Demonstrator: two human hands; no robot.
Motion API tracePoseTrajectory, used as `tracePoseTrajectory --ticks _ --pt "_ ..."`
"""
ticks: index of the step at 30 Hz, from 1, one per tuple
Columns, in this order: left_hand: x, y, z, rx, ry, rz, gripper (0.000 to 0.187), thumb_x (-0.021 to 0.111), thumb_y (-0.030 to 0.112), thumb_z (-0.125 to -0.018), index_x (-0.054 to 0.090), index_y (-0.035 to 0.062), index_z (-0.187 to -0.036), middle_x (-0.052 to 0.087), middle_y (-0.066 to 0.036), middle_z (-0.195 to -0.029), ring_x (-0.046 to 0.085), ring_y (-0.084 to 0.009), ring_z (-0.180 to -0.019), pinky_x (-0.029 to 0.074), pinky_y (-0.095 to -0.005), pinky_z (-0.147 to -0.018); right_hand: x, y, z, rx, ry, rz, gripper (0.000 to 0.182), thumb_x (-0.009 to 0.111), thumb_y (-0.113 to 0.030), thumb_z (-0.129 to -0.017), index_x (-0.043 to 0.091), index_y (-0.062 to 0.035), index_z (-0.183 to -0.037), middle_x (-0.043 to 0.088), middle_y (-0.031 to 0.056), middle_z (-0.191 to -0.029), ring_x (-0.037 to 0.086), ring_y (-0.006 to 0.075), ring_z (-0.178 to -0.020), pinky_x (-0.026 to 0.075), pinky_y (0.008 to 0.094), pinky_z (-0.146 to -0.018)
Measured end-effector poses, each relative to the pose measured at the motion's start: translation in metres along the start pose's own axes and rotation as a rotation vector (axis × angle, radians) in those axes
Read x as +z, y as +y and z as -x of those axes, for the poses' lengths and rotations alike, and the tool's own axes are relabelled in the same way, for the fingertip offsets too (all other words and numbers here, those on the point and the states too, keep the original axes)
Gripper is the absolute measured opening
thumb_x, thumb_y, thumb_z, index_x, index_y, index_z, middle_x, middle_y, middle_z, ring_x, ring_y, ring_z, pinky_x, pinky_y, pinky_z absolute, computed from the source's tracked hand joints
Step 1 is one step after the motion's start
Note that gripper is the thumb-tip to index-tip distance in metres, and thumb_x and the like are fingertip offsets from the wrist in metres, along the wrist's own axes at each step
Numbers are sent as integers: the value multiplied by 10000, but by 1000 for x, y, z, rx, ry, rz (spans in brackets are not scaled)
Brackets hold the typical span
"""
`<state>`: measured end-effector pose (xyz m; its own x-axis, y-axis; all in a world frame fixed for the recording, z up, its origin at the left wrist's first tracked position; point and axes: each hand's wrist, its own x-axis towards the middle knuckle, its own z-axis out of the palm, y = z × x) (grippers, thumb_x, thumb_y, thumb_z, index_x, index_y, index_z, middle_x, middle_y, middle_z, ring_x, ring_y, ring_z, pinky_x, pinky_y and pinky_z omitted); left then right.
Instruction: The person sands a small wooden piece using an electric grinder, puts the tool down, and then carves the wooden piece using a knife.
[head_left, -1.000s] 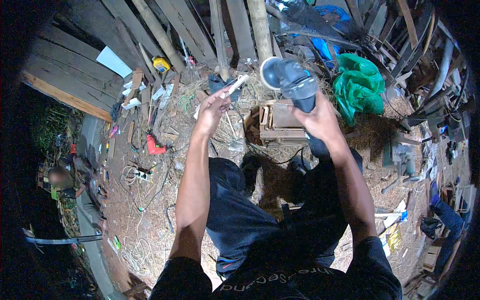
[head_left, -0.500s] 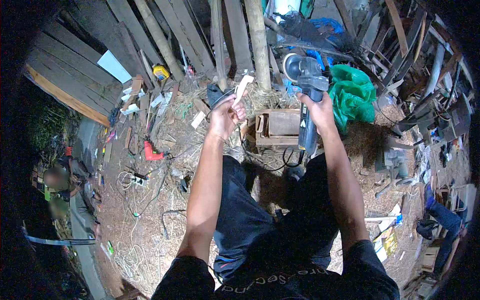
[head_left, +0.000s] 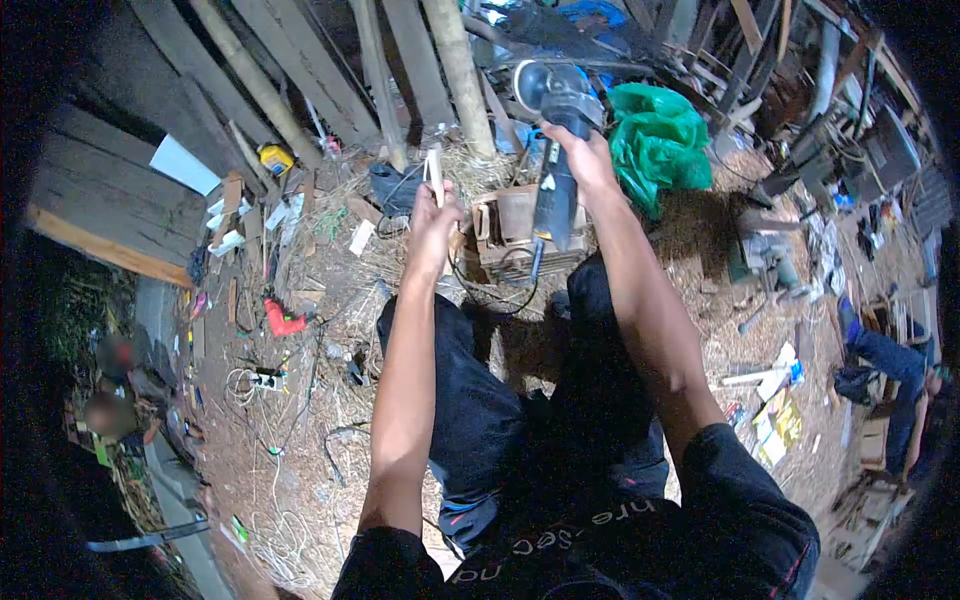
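My left hand (head_left: 432, 222) is closed around a small pale wooden piece (head_left: 435, 176), which points upward from the fingers. In my right hand (head_left: 583, 155) is a dark angle grinder (head_left: 556, 195), gripped near its head, with a round pale disc (head_left: 530, 86) at the upper left end. The tool's body slants down toward my knees, and a cord leaves its lower end. Behind the grinder, a wooden box (head_left: 516, 212) sits on the ground. A gap separates the wooden piece from the disc.
A green plastic bag (head_left: 655, 140) lies right of my right hand. A red power tool (head_left: 284, 317) and a power strip (head_left: 268, 379) with cords are on the left ground. Wooden planks (head_left: 300, 70) lean ahead. People are at the far left and far right.
The whole view has shifted. The wooden piece now stands more upright in my left hand, and its broad side shows less. My right hand still holds the grinder.
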<state>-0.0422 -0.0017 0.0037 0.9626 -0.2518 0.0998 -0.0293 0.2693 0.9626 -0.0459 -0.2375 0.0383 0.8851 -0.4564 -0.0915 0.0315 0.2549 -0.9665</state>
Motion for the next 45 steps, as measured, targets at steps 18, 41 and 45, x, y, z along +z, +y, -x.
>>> tracePoseTrajectory --ticks 18,41,45 --pt "20 17 54 531 -226 -1013 643 915 290 -567 603 66 -1082 653 -109 -1029 610 -294 -957 457 -394 -879 49 29 7 384 -124 -248 223 734 -236 -779 617 -66 -863 549 33 -648 535 168 -461 492 347 -429" --pt "-108 36 115 286 512 -938 254 503 242 -993 504 8 -1091 576 -78 -792 525 -143 -665 429 -293 -626 111 54 38 482 -432 -447 426 779 -381 -783 542 -61 -933 576 85 -689 618 244 -539 539 411 -504" --pt "-149 27 129 130 522 -680 220 494 207 -1002 505 -11 -1028 597 -35 -743 521 -92 -666 405 -259 -597 138 74 34 552 -564 -542 431 769 -431 -775 569 -80 -927 600 94 -697 632 251 -609 553 422 -586"
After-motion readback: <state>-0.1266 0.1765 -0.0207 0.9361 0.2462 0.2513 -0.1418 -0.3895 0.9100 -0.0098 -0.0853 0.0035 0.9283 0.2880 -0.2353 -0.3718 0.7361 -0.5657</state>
